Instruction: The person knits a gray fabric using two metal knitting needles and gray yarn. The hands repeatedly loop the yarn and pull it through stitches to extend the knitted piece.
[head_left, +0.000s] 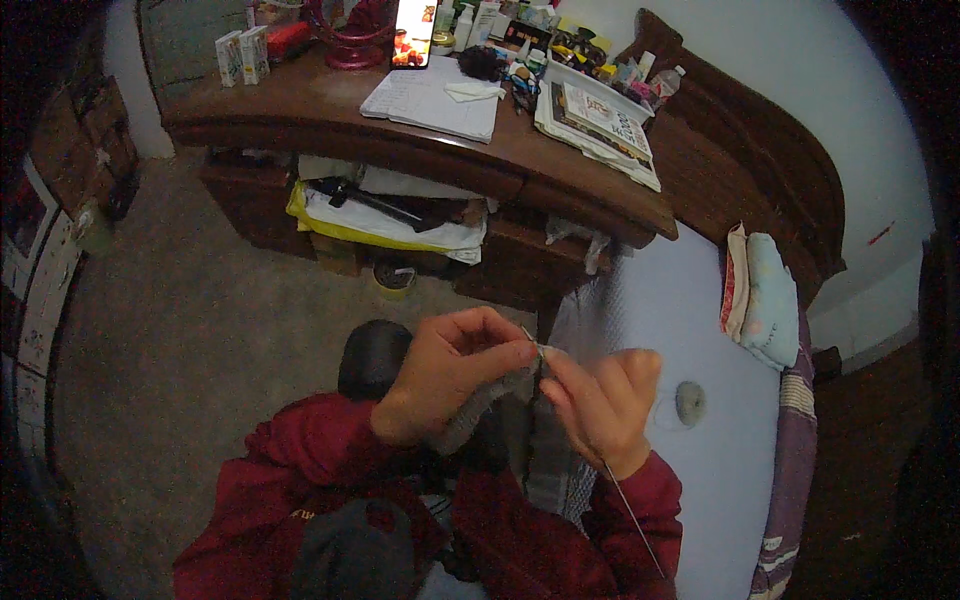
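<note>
My left hand (446, 371) pinches a piece of grey knitting (472, 412) between thumb and fingertips, and the fabric hangs below the palm. At the thumb tip, a thin needle tip (528, 331) pokes up. Close against it, my right hand (611, 397) grips a long thin metal knitting needle (634, 511), whose shaft runs out past the wrist along the sleeve. Both sets of fingertips meet at the work, so the stitches between them are mostly hidden. On the bed to the right lies a grey ball of yarn (691, 403), with a faint loop of yarn beside it.
Ahead stands a wooden desk (322, 112) bearing an open notebook (427, 101), a lit phone (413, 34), newspapers (600, 135) and toiletries. The bed (720, 480) borders my right side, with a folded light-blue pillow (770, 300). A small bin (394, 279) sits under the desk.
</note>
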